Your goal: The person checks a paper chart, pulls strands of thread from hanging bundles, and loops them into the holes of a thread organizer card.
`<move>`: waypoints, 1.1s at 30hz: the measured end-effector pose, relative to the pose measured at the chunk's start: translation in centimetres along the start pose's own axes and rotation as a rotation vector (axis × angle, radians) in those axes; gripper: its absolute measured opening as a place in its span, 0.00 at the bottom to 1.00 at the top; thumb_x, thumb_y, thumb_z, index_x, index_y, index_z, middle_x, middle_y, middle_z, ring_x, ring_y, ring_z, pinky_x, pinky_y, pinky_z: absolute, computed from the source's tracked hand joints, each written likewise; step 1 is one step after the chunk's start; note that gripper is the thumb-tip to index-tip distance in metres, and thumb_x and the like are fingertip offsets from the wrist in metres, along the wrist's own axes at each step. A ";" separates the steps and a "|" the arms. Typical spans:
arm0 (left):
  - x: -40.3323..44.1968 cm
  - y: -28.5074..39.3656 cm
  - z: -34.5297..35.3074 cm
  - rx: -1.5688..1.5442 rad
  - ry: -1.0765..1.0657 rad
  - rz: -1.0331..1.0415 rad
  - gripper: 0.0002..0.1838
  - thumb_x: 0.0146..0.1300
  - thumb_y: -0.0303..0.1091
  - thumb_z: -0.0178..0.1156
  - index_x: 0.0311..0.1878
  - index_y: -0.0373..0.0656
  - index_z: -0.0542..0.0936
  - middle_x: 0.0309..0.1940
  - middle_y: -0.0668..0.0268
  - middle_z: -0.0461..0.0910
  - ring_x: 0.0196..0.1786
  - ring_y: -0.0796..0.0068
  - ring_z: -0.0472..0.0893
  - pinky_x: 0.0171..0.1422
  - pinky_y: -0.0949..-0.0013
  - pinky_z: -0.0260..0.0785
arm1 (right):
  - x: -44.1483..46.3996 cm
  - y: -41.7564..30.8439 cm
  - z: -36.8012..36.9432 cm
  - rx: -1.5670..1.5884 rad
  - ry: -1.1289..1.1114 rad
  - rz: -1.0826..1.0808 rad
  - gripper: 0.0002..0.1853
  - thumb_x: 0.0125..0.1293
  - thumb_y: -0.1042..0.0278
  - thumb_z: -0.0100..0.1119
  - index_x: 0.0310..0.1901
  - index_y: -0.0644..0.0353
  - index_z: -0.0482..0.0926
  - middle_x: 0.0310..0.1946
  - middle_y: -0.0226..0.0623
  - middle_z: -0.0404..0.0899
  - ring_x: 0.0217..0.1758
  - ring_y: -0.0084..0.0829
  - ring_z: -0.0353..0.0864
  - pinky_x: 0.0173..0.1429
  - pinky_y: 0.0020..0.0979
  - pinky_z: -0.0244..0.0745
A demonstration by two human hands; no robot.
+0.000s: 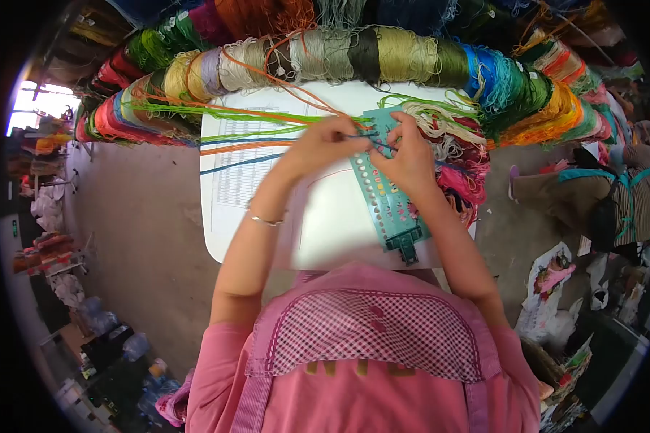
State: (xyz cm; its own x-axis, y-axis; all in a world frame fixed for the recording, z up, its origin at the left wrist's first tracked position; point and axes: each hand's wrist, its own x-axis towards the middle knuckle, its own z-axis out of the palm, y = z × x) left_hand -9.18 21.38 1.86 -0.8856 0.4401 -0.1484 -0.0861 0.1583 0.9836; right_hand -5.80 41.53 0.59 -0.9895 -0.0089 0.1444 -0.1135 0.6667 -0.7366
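Observation:
A teal card (383, 191) with rows of holes lies slanted on the white table, with printed marks or small pictures beside the holes. My left hand (328, 148) is closed in a pinch on blue thread at the card's left edge. My right hand (409, 155) curls over the upper card, thumb and fingers bent toward the same blue thread; its fingertips are partly hidden. Blue thread (242, 166), orange thread (249, 146) and bright green thread (227, 114) stretch left from the card. Pale and green loose threads (437, 115) lie beyond my right hand.
Printed sheets (242, 180) lie on the table's left side. A rack of coloured thread hanks (325, 58) curves around the far edge. Pink and dark red threads (462, 180) bunch at the right edge. A dark teal piece (406, 244) sits at the card's near end. Another person (614, 187) is at the right.

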 end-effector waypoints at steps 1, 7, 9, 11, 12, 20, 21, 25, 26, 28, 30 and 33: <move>-0.8 0.5 -2.1 0.063 0.061 -0.016 0.13 0.63 0.42 0.67 0.31 0.43 0.80 0.26 0.79 0.72 0.31 0.88 0.66 0.33 0.79 0.59 | 0.1 0.2 0.1 0.035 -0.045 0.040 0.37 0.48 0.61 0.73 0.59 0.60 0.66 0.37 0.39 0.79 0.33 0.40 0.80 0.42 0.42 0.76; -7.4 0.4 -15.2 -0.131 0.374 -0.364 0.18 0.68 0.47 0.59 0.24 0.52 0.70 0.18 0.77 0.66 0.20 0.87 0.61 0.23 0.80 0.49 | 0.4 0.0 -0.3 -0.032 -0.062 0.116 0.34 0.48 0.56 0.73 0.55 0.61 0.71 0.35 0.38 0.80 0.35 0.39 0.82 0.42 0.40 0.76; -9.2 0.1 -19.9 -0.428 0.478 -0.400 0.17 0.68 0.46 0.60 0.26 0.52 0.68 0.18 0.77 0.65 0.19 0.87 0.60 0.20 0.81 0.49 | 0.5 0.2 -0.1 -0.052 -0.065 0.108 0.34 0.48 0.55 0.74 0.55 0.61 0.71 0.35 0.38 0.80 0.35 0.39 0.82 0.42 0.40 0.76; -10.8 -0.2 -23.1 -0.462 0.632 -0.332 0.15 0.68 0.45 0.60 0.29 0.51 0.70 0.21 0.76 0.71 0.20 0.87 0.65 0.20 0.83 0.49 | 0.5 0.3 0.0 -0.073 -0.063 0.101 0.34 0.47 0.55 0.74 0.55 0.61 0.72 0.35 0.38 0.81 0.36 0.39 0.82 0.42 0.40 0.76; -11.0 0.0 -23.9 -0.420 0.746 -0.301 0.14 0.68 0.45 0.60 0.29 0.51 0.71 0.23 0.75 0.73 0.21 0.87 0.67 0.20 0.83 0.50 | 0.5 0.2 0.0 -0.083 -0.058 0.097 0.34 0.47 0.54 0.74 0.55 0.61 0.72 0.35 0.37 0.81 0.36 0.39 0.82 0.42 0.40 0.76; -15.7 -5.5 -26.8 0.670 0.891 -0.018 0.16 0.66 0.35 0.63 0.54 0.39 0.81 0.42 0.67 0.84 0.38 0.76 0.82 0.39 0.75 0.70 | -0.2 -0.6 -0.4 -0.017 -0.052 0.017 0.32 0.50 0.59 0.74 0.56 0.60 0.72 0.36 0.37 0.79 0.36 0.37 0.81 0.41 0.37 0.76; -16.7 -5.2 -25.9 0.782 0.827 0.091 0.13 0.66 0.33 0.63 0.52 0.40 0.82 0.43 0.67 0.85 0.39 0.75 0.82 0.41 0.74 0.72 | -0.9 -0.6 -0.5 0.044 -0.039 -0.036 0.31 0.51 0.61 0.74 0.56 0.60 0.72 0.37 0.37 0.79 0.36 0.36 0.80 0.40 0.36 0.76; -19.1 -3.6 -20.1 0.842 0.712 0.201 0.12 0.57 0.29 0.68 0.46 0.45 0.86 0.43 0.65 0.86 0.44 0.69 0.81 0.53 0.66 0.72 | -5.3 -3.1 -2.8 -0.140 -0.013 -0.065 0.29 0.53 0.63 0.73 0.56 0.60 0.72 0.39 0.38 0.76 0.38 0.36 0.78 0.41 0.35 0.74; -19.5 -3.9 -19.1 0.847 0.658 0.207 0.14 0.54 0.29 0.69 0.46 0.46 0.86 0.45 0.66 0.85 0.47 0.67 0.80 0.54 0.65 0.71 | -6.4 -3.3 -3.1 -0.186 0.005 -0.010 0.31 0.52 0.63 0.73 0.57 0.61 0.71 0.42 0.41 0.76 0.42 0.39 0.77 0.45 0.37 0.74; -20.3 -3.5 -16.5 0.920 0.544 0.226 0.18 0.49 0.33 0.72 0.47 0.48 0.86 0.50 0.69 0.84 0.53 0.64 0.77 0.56 0.63 0.69 | -8.3 -3.2 -3.5 -0.317 0.047 0.004 0.34 0.51 0.63 0.74 0.58 0.63 0.70 0.47 0.46 0.74 0.48 0.44 0.75 0.51 0.40 0.71; -21.0 -3.0 -14.3 1.021 0.458 0.223 0.21 0.48 0.37 0.73 0.49 0.48 0.85 0.54 0.71 0.82 0.58 0.63 0.75 0.58 0.61 0.67 | -9.5 -2.7 -3.6 -0.484 0.101 -0.082 0.36 0.49 0.63 0.76 0.59 0.65 0.69 0.50 0.49 0.72 0.54 0.48 0.72 0.57 0.43 0.68; -21.7 -3.6 -12.3 1.067 0.415 0.163 0.26 0.48 0.42 0.73 0.53 0.50 0.83 0.59 0.73 0.79 0.62 0.62 0.72 0.61 0.59 0.64 | -10.0 -1.7 -3.4 -0.397 0.051 0.063 0.40 0.48 0.63 0.77 0.60 0.66 0.67 0.53 0.52 0.69 0.58 0.52 0.68 0.61 0.45 0.64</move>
State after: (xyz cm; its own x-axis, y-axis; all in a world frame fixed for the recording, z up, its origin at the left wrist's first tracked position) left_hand 4.76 0.42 2.84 -0.9495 0.2314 0.2118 0.2972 0.8793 0.3720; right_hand 4.61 43.05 2.65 -0.9866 0.0714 0.1470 0.0005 0.9009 -0.4340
